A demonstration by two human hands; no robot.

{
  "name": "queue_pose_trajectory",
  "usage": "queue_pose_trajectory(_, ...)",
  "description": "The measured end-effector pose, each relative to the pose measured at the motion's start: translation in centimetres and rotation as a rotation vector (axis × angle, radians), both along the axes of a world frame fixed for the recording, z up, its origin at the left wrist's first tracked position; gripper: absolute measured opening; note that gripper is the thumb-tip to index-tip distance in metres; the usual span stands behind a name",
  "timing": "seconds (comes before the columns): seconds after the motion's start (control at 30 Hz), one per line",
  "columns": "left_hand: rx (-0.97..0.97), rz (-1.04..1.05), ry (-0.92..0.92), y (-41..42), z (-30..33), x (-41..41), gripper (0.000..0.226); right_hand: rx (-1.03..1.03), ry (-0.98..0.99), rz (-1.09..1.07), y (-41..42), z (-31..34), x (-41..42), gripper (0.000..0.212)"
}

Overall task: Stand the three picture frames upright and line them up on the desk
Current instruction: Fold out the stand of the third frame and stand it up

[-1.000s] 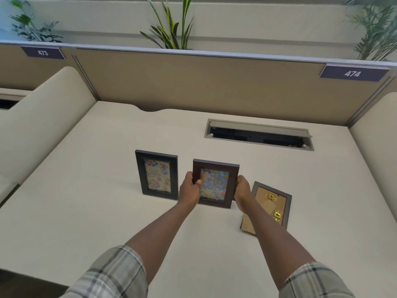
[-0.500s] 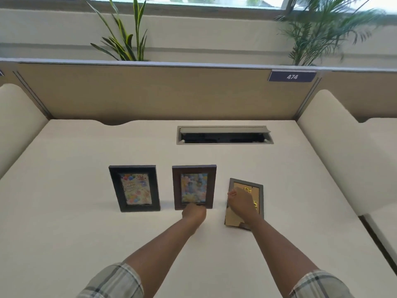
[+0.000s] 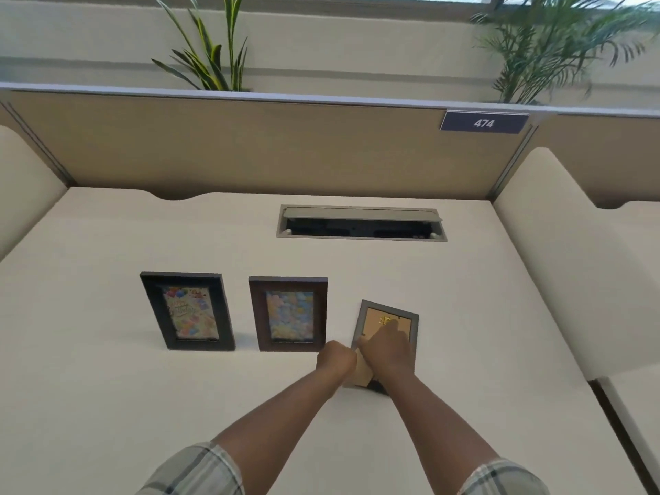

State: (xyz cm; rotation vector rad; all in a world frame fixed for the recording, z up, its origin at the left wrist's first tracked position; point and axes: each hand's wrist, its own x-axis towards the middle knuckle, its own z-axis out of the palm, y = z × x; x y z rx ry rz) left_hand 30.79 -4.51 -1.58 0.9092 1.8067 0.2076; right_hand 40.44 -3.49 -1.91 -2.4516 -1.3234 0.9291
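Observation:
Two frames stand upright side by side on the cream desk (image 3: 107, 405): a black frame (image 3: 187, 311) with a birthday picture on the left, and a brown frame (image 3: 288, 313) with a pastel picture to its right. A grey frame (image 3: 407, 317) lies face down to the right of them, its cardboard back and brass clips up. My right hand (image 3: 387, 350) rests on that back, fingers spread over it. At the grey frame's left edge, my left hand (image 3: 335, 359) is curled, touching it; whether it grips the edge is hidden.
A recessed cable slot (image 3: 360, 223) with its lid open sits behind the frames. A tan partition (image 3: 250, 148) closes the back, with a 474 label (image 3: 484, 122). Cream side dividers (image 3: 557, 273) flank the desk. Plants (image 3: 210, 58) stand behind the partition.
Both hands let go of the brown frame, which now stands beside the black one. My right hand moved onto the grey frame, and my left hand followed to its left edge.

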Motion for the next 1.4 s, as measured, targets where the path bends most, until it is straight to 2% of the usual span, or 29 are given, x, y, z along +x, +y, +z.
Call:
queue_pose_trajectory(0.13,0.015,0.074,-0.054,-0.1,0.1,0.4,0.037,-0.07,0.12,-0.109,0.7,0.2,0.2,0.063)
queue_pose_trajectory(0.2,0.014,0.127,-0.072,-0.1,0.0,0.5,0.037,-0.125,0.121,-0.118,1.1,0.5,0.7,0.071)
queue_pose_trajectory(0.27,-0.018,0.164,-0.057,-0.1,-0.1,0.9,0.036,-0.177,0.107,-0.09,1.3,1.0,1.3,0.065)
queue_pose_trajectory(0.37,-0.076,0.243,-0.127,0.0,-0.4,1.4,0.032,-0.217,0.111,0.016,1.7,1.9,2.2,0.04)
queue_pose_trajectory(0.47,-0.088,0.346,-0.306,0.0,-0.1,1.9,0.014,-0.235,0.083,0.148,2.0,2.5,3.3,0.031)
queue_pose_trajectory(0.6,-0.06,0.386,-0.372,-0.5,-0.5,2.0,0.019,-0.258,0.1,0.254,2.1,3.5,4.7,0.016)
queue_pose_trajectory(0.73,-0.06,0.444,-0.419,-0.5,-1.0,2.2,0.019,-0.228,0.181,0.394,2.1,4.7,6.5,0.02)
queue_pose_trajectory(0.83,-0.011,0.416,-0.488,-0.6,-0.9,3.1,0.03,-0.204,0.227,0.464,2.2,6.0,7.8,0.021)
queue_pose_trajectory(0.93,-0.046,0.416,-0.721,-0.5,-0.8,3.8,0.045,-0.251,0.284,0.458,2.6,6.9,8.8,0.027)
queue_pose_trajectory(1.03,-0.118,0.397,-0.958,0.0,-0.8,4.4,0.057,-0.307,0.453,0.412,2.7,7.2,9.4,0.029)
queue_pose_trajectory(1.17,-0.159,0.343,-1.069,0.4,-1.1,5.0,0.066,-0.264,0.666,0.438,2.5,7.6,10.0,0.024)
queue_pose_trajectory(1.23,-0.161,0.383,-1.052,0.3,-1.1,5.2,0.057,-0.218,0.643,0.546,2.6,7.8,10.1,0.029)
queue_pose_trajectory(1.3,-0.107,0.462,-0.94,0.5,-1.2,5.1,0.041,-0.203,0.6,0.628,2.8,7.7,10.4,0.033)
queue_pose_trajectory(1.4,-0.001,0.56,-0.8,1.0,-1.1,4.8,0.029,-0.177,0.617,0.642,3.3,7.5,11.0,0.031)
